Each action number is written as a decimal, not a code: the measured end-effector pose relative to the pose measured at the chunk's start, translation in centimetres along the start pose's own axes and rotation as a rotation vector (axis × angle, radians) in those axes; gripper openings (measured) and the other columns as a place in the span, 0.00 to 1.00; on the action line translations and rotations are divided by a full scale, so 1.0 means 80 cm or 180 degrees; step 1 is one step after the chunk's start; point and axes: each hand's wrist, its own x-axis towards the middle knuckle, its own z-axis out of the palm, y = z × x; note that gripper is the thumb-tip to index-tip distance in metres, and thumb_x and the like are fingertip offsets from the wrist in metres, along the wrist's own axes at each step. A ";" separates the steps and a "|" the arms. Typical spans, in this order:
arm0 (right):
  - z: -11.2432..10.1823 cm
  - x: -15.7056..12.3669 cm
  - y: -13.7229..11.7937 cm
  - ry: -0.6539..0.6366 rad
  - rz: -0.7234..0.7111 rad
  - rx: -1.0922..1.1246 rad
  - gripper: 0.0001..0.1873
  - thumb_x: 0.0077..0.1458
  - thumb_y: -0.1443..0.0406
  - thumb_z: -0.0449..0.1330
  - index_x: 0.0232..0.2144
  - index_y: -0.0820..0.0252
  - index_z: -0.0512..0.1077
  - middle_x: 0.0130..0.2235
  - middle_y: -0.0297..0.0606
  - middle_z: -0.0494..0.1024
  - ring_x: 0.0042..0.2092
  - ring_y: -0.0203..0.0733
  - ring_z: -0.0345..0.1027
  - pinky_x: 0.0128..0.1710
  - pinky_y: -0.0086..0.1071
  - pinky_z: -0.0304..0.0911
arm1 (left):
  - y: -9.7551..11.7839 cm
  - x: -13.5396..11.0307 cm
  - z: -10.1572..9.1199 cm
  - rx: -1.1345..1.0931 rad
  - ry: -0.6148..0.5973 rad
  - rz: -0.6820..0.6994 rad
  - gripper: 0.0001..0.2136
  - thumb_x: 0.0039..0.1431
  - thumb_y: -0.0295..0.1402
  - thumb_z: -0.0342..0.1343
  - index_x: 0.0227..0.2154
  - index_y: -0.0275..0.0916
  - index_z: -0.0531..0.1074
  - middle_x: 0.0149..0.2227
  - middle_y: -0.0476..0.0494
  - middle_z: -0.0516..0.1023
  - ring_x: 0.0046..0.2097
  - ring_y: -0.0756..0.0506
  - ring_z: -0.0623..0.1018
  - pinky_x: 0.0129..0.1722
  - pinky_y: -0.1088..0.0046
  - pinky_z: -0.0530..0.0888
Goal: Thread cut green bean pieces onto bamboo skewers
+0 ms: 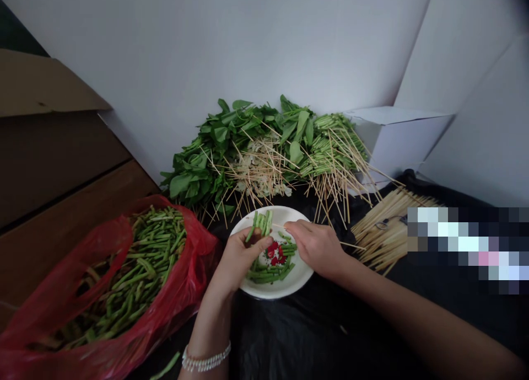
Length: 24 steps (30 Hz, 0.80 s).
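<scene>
My left hand (239, 256) is closed on a small bundle of cut green bean pieces (261, 224), held upright over a white plate (285, 289). My right hand (316, 246) pinches a thin bamboo skewer (280, 225) whose tip points at the bundle. The plate holds more cut green bean pieces (270, 269) and a red item (275, 252). A beaded bracelet (205, 361) circles my left wrist.
A red plastic bag (61, 308) full of green beans lies at the left. Behind the plate sits a pile of skewered leafy greens and beans (264, 148). Loose bamboo skewers (382, 225) lie at the right. A white box (397, 137) stands at the back right, a brown wooden surface (61, 165) at the left.
</scene>
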 end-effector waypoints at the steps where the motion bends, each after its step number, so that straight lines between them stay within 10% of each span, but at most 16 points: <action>1: 0.000 0.000 0.002 0.0026 0.0039 -0.0019 0.14 0.60 0.71 0.47 0.40 0.62 0.72 0.33 0.37 0.77 0.32 0.36 0.70 0.31 0.28 0.59 | 0.002 0.000 -0.003 0.0412 -0.0001 0.0081 0.11 0.42 0.37 0.67 0.29 0.37 0.79 0.28 0.44 0.79 0.29 0.47 0.75 0.31 0.72 0.70; 7: 0.004 0.000 0.007 -0.0025 0.0128 -0.0073 0.14 0.60 0.71 0.47 0.41 0.62 0.72 0.35 0.38 0.77 0.35 0.36 0.71 0.33 0.28 0.59 | 0.004 -0.010 -0.018 0.2497 -0.0389 0.0585 0.05 0.46 0.36 0.61 0.21 0.43 0.80 0.25 0.45 0.78 0.27 0.45 0.73 0.28 0.72 0.63; 16: 0.003 0.001 0.005 -0.0057 0.0105 -0.0024 0.14 0.61 0.70 0.47 0.42 0.63 0.72 0.35 0.38 0.77 0.35 0.37 0.72 0.33 0.29 0.59 | 0.008 -0.020 -0.012 0.3630 -0.0987 0.0348 0.16 0.42 0.31 0.61 0.37 0.49 0.79 0.32 0.48 0.79 0.37 0.42 0.76 0.34 0.71 0.64; 24: 0.006 0.000 0.007 -0.0108 0.0122 -0.0010 0.14 0.62 0.70 0.47 0.42 0.61 0.71 0.36 0.37 0.78 0.36 0.37 0.72 0.33 0.29 0.59 | 0.000 -0.017 0.003 0.4142 -0.0534 0.0202 0.10 0.48 0.30 0.55 0.34 0.44 0.76 0.35 0.43 0.78 0.39 0.41 0.75 0.35 0.69 0.66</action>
